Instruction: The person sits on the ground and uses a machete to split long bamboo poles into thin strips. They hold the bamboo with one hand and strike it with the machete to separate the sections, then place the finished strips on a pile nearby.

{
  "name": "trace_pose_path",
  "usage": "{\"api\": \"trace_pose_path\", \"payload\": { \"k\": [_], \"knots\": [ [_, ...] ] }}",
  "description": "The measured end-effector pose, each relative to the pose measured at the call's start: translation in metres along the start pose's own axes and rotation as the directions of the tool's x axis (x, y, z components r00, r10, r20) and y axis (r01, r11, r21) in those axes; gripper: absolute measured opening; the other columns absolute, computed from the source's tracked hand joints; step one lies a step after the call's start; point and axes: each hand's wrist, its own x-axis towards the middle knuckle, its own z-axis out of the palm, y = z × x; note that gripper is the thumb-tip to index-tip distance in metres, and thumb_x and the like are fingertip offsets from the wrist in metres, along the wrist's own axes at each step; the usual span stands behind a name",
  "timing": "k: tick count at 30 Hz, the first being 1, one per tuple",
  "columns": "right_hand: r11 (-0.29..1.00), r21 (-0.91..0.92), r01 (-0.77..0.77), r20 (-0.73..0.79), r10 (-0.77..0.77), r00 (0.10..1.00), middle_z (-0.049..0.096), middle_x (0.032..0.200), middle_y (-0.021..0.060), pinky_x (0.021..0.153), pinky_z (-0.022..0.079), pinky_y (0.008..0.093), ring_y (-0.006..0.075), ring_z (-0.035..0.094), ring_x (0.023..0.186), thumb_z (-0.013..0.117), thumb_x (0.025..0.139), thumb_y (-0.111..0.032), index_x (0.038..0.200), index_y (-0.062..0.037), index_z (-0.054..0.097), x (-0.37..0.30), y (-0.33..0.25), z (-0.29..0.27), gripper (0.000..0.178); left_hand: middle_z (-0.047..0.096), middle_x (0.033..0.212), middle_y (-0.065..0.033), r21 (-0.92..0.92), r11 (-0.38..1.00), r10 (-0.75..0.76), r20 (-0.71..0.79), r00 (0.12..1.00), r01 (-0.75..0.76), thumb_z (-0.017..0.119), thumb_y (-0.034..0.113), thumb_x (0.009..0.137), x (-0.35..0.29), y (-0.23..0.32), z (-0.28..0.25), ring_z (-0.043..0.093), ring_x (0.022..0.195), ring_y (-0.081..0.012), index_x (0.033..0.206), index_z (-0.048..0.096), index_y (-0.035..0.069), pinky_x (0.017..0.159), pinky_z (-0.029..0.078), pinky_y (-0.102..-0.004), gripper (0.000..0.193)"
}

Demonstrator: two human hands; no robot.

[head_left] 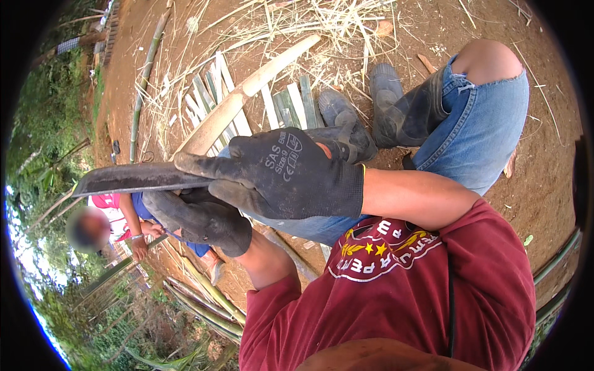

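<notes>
A machete with a long dark blade (133,179) points left across the view. My right hand (291,170), in a black work glove, is closed around its grip, with the fingers stretched along the blade's base; a bit of orange shows beside the glove. Just under the blade is my left hand (201,219), also gloved, its fingers bent. What those fingers hold is hidden by the blade and the right glove. A long pale split piece of bamboo (247,89) slants from upper right down behind the blade, towards my left hand; its lower end is out of sight.
Green and pale bamboo slats (288,105) lie beyond my hands, among scattered shavings (346,25) on brown soil. My rubber boots (387,93) stand beside them. A green pole (145,86) lies further left. Another person (127,216) is beyond the blade, near bamboo poles (204,303).
</notes>
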Motion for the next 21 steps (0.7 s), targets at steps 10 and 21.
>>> {"api": "trace_pose_path", "payload": {
  "k": [10, 21],
  "knots": [
    [0.923, -0.318, -0.218, 0.118, 0.266, 0.957, 0.067, 0.096, 0.0187, 0.062, 0.054, 0.0451, 0.0303, 0.068, 0.079, 0.05, 0.096, -0.028, 0.138, -0.0136, 0.05, -0.026, 0.073, -0.005, 0.045, 0.058, 0.104, -0.0192, 0.418, 0.859, 0.288, 0.08, 0.954, -0.294, 0.058, 0.025, 0.098, 0.002, 0.007, 0.005, 0.06, 0.076, -0.0277, 0.127, 0.041, -0.005, 0.056, 0.05, -0.0313, 0.045],
    [0.703, -0.45, -0.552, 0.146, 0.667, 0.73, 0.067, 0.082, 0.0176, 0.061, 0.054, 0.0451, 0.0316, 0.068, 0.071, 0.046, 0.098, -0.024, 0.144, -0.015, 0.042, -0.049, 0.136, -0.016, 0.048, 0.058, 0.097, -0.0108, 0.468, 0.834, 0.283, 0.089, 0.955, -0.291, 0.058, 0.002, 0.092, -0.003, -0.005, -0.005, 0.058, 0.07, -0.0144, 0.128, 0.045, -0.001, 0.056, 0.047, -0.0248, 0.038]
  ]
}}
